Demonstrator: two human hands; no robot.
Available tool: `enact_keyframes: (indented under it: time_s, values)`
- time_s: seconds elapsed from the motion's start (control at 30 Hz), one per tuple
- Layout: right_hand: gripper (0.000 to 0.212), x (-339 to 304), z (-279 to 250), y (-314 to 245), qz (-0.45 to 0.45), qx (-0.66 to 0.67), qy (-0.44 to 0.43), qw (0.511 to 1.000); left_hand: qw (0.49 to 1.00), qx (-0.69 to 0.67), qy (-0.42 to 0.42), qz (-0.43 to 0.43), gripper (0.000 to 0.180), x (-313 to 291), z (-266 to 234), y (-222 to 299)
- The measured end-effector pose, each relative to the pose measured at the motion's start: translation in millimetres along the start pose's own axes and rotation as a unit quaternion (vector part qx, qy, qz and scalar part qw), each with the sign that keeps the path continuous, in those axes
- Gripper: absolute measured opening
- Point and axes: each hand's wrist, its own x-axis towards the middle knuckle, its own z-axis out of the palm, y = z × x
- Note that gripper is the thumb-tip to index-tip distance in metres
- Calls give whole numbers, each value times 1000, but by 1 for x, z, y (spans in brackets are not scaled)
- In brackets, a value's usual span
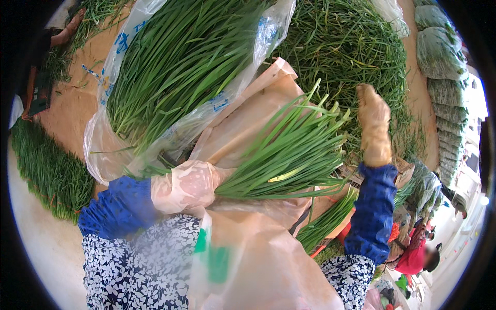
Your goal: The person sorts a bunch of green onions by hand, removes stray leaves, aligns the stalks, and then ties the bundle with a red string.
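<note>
My left hand (188,185), in a thin see-through glove, is closed round one end of a bunch of garlic chives (289,155). The bunch fans out to the right over a plastic sheet (258,253) on my lap, and one yellowed leaf shows among the green. My right hand (374,121), also gloved, is stretched forward over the right side of a heap of loose chive leaves (336,41). Motion smears its fingers, and I see nothing clearly in them. Just beyond my left hand, a clear plastic bag (98,137) lies open around a large bundle of long chives (181,62).
Bundled chives (46,165) stand on the floor at the left. Packed bags of greens (439,54) line the far right. More chives (328,219) lie below my right forearm. Another person's hand (70,28) shows at top left; a person in red (412,253) is at lower right.
</note>
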Motion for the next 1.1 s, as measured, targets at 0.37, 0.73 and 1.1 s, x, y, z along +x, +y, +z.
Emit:
enact_keyframes:
  time_s: [0.37,0.73,1.1]
  values:
    - [36,28,17,-43,-125,564,-337,744,988,-56,-77,-121,24,12,-13,10]
    - [70,-16,-25,18,-27,243,17,970,967,-93,-73,-228,53,31,-24,33]
    - [30,-122,-81,-74,-132,318,76,936,935,-55,-123,-329,52,32,-19,17]
